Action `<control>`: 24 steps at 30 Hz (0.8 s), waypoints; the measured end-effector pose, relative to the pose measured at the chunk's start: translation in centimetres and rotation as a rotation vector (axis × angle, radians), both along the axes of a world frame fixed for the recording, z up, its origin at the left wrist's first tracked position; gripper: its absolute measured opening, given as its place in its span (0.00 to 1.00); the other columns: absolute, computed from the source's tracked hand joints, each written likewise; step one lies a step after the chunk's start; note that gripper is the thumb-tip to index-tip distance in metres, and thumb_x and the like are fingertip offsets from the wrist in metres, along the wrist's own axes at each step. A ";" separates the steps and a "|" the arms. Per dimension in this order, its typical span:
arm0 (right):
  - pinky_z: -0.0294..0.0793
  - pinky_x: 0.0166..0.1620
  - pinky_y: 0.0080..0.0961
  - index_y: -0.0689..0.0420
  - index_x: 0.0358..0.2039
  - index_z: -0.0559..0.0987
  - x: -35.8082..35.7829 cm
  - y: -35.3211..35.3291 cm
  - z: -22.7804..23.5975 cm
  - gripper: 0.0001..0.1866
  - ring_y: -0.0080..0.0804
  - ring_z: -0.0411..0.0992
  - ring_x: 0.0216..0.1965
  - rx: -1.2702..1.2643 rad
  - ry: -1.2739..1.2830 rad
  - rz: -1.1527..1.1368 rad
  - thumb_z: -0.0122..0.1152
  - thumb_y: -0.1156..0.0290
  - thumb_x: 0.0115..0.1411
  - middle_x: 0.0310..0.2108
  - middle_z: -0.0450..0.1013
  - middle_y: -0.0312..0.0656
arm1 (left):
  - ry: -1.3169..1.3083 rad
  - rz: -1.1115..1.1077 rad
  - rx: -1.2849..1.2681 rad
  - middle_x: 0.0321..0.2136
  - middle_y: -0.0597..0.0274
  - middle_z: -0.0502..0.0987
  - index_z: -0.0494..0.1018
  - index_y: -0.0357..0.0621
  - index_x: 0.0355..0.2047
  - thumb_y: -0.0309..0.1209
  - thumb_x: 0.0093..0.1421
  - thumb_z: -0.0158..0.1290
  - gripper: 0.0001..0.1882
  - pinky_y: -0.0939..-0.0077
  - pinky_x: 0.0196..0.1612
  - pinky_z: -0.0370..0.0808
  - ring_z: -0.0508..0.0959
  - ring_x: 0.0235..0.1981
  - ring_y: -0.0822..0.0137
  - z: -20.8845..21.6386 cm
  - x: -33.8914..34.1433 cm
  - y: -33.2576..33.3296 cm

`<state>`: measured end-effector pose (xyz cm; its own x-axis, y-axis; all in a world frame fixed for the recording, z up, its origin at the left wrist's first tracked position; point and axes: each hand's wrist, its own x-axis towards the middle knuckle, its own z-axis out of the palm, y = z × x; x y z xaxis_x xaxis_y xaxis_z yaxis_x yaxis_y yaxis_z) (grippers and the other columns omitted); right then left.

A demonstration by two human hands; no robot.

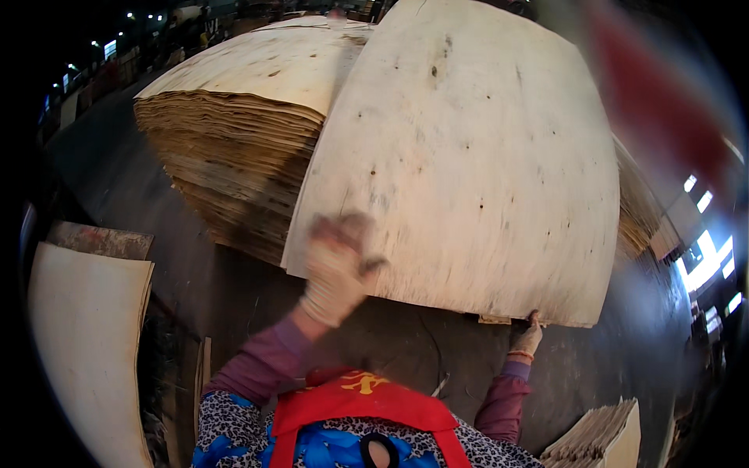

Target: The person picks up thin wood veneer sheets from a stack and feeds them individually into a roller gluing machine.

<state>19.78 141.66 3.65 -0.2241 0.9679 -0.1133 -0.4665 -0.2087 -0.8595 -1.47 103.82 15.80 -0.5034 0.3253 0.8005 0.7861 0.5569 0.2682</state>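
A large pale wood veneer sheet (476,171), marked with dark knots and streaks, spreads out in front of me. At its near edge, toward the right corner, my right hand (529,337) in a light glove grips the rim, thumb on top and fingers hidden beneath. My left hand (335,269), gloved with bare fingertips, is over the sheet's near left corner. Motion blurs it, but the thumb stands apart from the fingers and nothing shows in the hand. Whether it touches the sheet I cannot tell.
A tall veneer stack (234,148) stands at the far left, partly behind the sheet. Lighter boards (90,335) stand at the near left. A small veneer bundle (601,437) is at the near right, with another stack (636,207) beyond. A blurred red shape (655,93) fills the upper right.
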 end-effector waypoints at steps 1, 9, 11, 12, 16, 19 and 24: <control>0.70 0.38 0.34 0.66 0.39 0.72 0.1 2.3 -2.2 0.19 0.36 0.68 0.35 -0.001 -0.015 0.036 0.57 0.62 0.53 0.37 0.69 0.43 | 0.074 0.204 0.146 0.43 0.47 0.67 0.63 0.38 0.47 0.50 0.40 0.57 0.37 0.59 0.49 0.62 0.66 0.43 0.46 0.1 -2.8 -0.7; 0.62 0.50 0.41 0.57 0.46 0.67 -6.6 6.4 -7.4 0.20 0.39 0.61 0.48 -0.217 0.069 0.131 0.46 0.60 0.57 0.46 0.64 0.42 | -1.323 -0.385 0.590 0.46 0.51 0.65 0.56 0.30 0.51 0.48 0.44 0.58 0.42 0.74 0.49 0.61 0.65 0.47 0.63 -2.7 -20.9 1.5; 0.61 0.49 0.40 0.58 0.45 0.67 -8.2 7.5 -8.2 0.19 0.39 0.60 0.47 -0.133 -0.021 0.207 0.42 0.60 0.57 0.46 0.63 0.43 | -1.280 -0.295 0.632 0.43 0.53 0.69 0.60 0.31 0.49 0.43 0.44 0.59 0.38 0.73 0.48 0.63 0.68 0.44 0.64 -3.9 -22.0 2.8; 0.61 0.49 0.39 0.58 0.45 0.67 -8.7 7.9 -8.2 0.19 0.39 0.60 0.47 -0.090 -0.073 0.254 0.40 0.60 0.58 0.46 0.63 0.43 | -1.274 -0.349 0.586 0.42 0.54 0.70 0.60 0.31 0.49 0.41 0.43 0.59 0.37 0.74 0.47 0.64 0.69 0.43 0.64 -4.2 -21.6 2.6; 0.45 0.59 0.37 0.52 0.57 0.55 -7.5 7.1 -3.3 0.33 0.37 0.46 0.60 -0.412 0.184 0.088 0.29 0.45 0.56 0.60 0.48 0.39 | -1.189 -0.487 0.649 0.39 0.60 0.72 0.65 0.34 0.45 0.31 0.42 0.58 0.28 0.74 0.43 0.69 0.72 0.38 0.67 -7.5 -17.7 3.1; 0.45 0.59 0.37 0.52 0.57 0.55 -7.2 5.2 -7.4 0.34 0.37 0.46 0.60 -0.419 0.110 0.132 0.29 0.44 0.56 0.60 0.48 0.39 | -1.398 -0.700 0.997 0.38 0.60 0.72 0.66 0.34 0.45 0.29 0.41 0.58 0.28 0.75 0.41 0.70 0.73 0.36 0.68 -8.8 -16.8 2.7; 0.45 0.59 0.37 0.52 0.58 0.55 -13.0 2.6 -11.7 0.34 0.37 0.46 0.60 -0.426 -0.093 0.403 0.29 0.43 0.56 0.60 0.48 0.39 | -1.269 -0.441 0.885 0.34 0.61 0.74 0.69 0.33 0.40 0.25 0.42 0.57 0.22 0.75 0.40 0.71 0.73 0.34 0.70 -9.9 -14.4 -0.9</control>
